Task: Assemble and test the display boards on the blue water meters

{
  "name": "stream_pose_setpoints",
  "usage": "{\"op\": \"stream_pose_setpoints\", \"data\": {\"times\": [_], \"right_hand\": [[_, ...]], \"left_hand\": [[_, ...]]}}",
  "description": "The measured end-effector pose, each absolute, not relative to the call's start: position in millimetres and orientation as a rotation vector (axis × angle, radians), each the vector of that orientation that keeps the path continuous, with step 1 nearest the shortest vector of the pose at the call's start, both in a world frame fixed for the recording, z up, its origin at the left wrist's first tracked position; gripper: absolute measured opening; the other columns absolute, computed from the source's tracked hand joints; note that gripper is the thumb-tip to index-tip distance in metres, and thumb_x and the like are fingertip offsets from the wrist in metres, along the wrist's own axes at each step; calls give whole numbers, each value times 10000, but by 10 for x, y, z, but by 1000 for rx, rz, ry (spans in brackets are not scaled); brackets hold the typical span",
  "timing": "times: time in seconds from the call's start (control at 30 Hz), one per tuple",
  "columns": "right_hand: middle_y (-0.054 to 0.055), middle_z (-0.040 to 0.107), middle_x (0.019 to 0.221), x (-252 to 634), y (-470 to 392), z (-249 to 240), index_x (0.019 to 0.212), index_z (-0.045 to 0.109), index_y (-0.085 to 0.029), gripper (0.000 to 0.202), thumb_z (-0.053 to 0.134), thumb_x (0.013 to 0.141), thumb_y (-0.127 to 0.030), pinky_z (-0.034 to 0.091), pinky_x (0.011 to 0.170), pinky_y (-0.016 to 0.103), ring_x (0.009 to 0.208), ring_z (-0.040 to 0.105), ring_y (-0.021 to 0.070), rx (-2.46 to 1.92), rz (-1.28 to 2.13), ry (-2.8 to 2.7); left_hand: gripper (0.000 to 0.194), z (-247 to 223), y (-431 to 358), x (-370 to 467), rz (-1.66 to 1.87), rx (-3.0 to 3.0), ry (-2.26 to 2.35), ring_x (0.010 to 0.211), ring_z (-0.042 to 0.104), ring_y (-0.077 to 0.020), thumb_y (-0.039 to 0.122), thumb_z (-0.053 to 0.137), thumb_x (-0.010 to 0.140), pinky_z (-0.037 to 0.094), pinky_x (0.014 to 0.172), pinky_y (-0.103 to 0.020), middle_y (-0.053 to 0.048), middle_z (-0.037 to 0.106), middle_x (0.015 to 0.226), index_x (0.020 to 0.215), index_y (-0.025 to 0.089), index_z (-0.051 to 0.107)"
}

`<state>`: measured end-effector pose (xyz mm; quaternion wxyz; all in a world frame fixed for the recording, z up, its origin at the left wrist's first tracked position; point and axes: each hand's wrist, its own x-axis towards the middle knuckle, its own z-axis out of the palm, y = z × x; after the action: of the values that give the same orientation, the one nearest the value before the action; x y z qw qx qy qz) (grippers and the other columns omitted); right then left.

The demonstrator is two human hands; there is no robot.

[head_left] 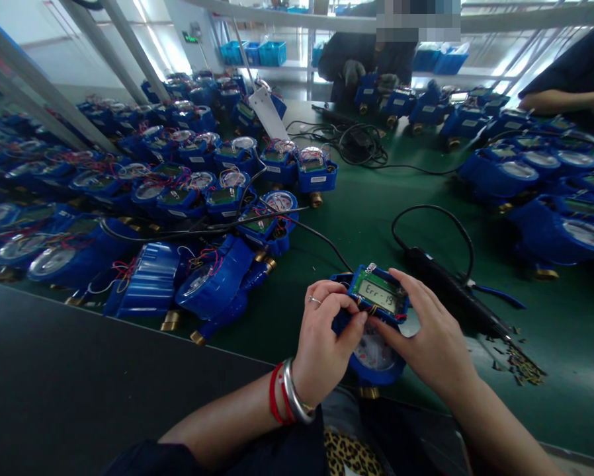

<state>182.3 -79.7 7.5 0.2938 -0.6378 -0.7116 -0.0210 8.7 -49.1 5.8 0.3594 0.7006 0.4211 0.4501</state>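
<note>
Close in front of me a blue water meter sits at the table's near edge, its round dial partly covered by my hands. Above the dial, a display module with a green circuit board reads "Err-19" on its screen. My left hand, with a ring and bracelets, pinches the module's lower left side. Thumb and fingers of my right hand grip its right side. Thin wires show at the module's lower edge, between my thumbs.
Many blue meters crowd the left; more meters stand right. A black electric screwdriver lies beside a pile of small screws. Black cables cross the green table. Opposite, a gloved co-worker handles a meter; another person's arm reaches in.
</note>
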Motion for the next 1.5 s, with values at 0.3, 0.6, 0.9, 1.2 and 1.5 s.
{"op": "stream_pose_setpoints", "data": {"times": [0.3,0.6,0.9,1.2,1.5], "right_hand": [[161,600,1298,1800,-802,71,1383,450,-143,628,583,885,-501,514,995,468,1174,594,302,-1715,-16,-1875],[164,599,1294,1774,-805,96,1375,454,-160,607,582,882,-490,510,990,485,1181,593,311,-1724,8,-1863],[164,588,1303,1794,-808,79,1385,440,-154,619,600,876,-469,509,994,466,1189,586,303,-1689,11,-1883],[158,585,1302,1778,-802,91,1399,416,-182,605,592,881,-439,514,978,464,1181,590,299,-1676,65,-1883],[164,589,1286,1770,-794,77,1382,417,-176,582,578,890,-442,508,986,464,1188,586,298,-1669,58,-1903]], "left_hand": [[88,39,-496,108,1223,1809,1086,1072,519,-194,137,611,883,439,932,-347,-35,541,1055,884,225,602],[98,64,-514,116,1217,1753,1116,1053,532,-202,112,604,852,442,916,-351,-42,554,1027,834,207,589],[117,67,-520,142,1222,1720,1112,1039,538,-202,90,596,828,442,909,-352,-46,549,1024,798,197,560],[116,39,-542,146,1214,1644,1122,1058,533,-208,106,610,833,440,924,-368,-50,556,1049,797,199,550],[137,43,-554,159,1226,1588,1151,1048,548,-212,109,611,829,449,919,-371,-50,564,1046,773,198,523]]}}
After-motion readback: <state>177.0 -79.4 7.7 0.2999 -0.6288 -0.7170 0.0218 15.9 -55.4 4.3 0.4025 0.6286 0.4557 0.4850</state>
